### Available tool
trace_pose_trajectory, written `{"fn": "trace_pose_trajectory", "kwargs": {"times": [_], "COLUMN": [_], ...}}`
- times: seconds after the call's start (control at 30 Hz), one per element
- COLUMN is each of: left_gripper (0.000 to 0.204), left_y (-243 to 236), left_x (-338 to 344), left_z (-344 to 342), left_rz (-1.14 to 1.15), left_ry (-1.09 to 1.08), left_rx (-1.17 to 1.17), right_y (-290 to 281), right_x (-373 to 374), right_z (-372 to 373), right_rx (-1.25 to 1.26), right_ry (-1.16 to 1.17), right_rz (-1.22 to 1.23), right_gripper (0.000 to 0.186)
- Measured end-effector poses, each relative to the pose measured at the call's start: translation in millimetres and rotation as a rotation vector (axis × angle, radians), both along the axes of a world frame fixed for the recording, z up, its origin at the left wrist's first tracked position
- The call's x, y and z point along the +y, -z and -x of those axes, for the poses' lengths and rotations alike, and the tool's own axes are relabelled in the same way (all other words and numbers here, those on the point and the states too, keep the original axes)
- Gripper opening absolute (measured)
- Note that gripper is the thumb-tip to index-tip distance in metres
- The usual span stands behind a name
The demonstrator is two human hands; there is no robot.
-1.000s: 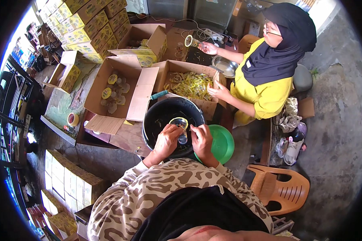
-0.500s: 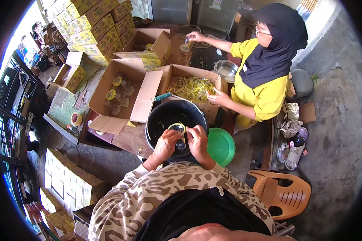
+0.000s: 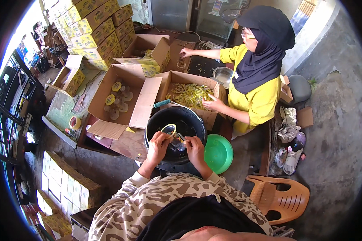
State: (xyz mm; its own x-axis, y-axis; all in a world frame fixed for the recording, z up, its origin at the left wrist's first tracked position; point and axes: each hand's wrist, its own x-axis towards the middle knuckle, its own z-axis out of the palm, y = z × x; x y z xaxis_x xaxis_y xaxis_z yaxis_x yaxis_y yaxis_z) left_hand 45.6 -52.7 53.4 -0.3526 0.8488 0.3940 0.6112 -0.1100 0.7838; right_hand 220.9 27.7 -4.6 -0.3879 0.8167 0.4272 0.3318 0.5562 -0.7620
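Note:
Over the black bucket (image 3: 152, 120), both my hands hold a clear plastic cup (image 3: 178, 141) with a yellow band round its upper end. My left hand (image 3: 158, 145) is closed on the yellow-banded end. The fingers of my right hand (image 3: 194, 147) pinch the other end. The cup tilts, its yellow end up and to the left. Dark contents in the bucket are too shadowed to make out. A green basin (image 3: 225, 154) stands right of the bucket.
An open carton (image 3: 96, 108) at left holds several yellow-topped cups. Another carton (image 3: 165, 86) holds yellow-green strips; a co-worker (image 3: 253, 88) in yellow reaches over it. Stacked cartons (image 3: 96, 30) rise at the back left. An orange plastic chair (image 3: 283, 201) stands at right.
The cup has turned in my hands, its clear side now showing more, and my right hand has moved lower. The co-worker's far hand has shifted slightly left and down with the cup it holds.

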Motion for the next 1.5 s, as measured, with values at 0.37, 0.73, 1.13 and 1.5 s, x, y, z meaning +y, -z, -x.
{"fn": "trace_pose_trajectory", "kwargs": {"times": [0.37,0.73,1.13,1.5], "left_gripper": [0.014,0.022,0.026,0.024], "left_y": [-9,10,-13,146], "left_x": [-7,-2,-111,-162], "left_z": [27,56,334,434], "left_rz": [-0.052,0.194,-0.515,-0.378], "left_ry": [-0.139,-0.039,-0.712,-0.822], "left_rx": [-0.055,-0.576,-0.931,-1.195], "right_y": [3,8,7,5], "right_x": [-3,2,-2,-29], "right_z": [4,6,10,32], "right_rx": [-0.069,-0.191,-0.228,-0.186], "right_ry": [0.015,0.083,0.233,0.291], "right_rz": [-0.032,0.004,-0.031,0.042], "right_gripper": [0.019,0.019,0.016,0.016]}}
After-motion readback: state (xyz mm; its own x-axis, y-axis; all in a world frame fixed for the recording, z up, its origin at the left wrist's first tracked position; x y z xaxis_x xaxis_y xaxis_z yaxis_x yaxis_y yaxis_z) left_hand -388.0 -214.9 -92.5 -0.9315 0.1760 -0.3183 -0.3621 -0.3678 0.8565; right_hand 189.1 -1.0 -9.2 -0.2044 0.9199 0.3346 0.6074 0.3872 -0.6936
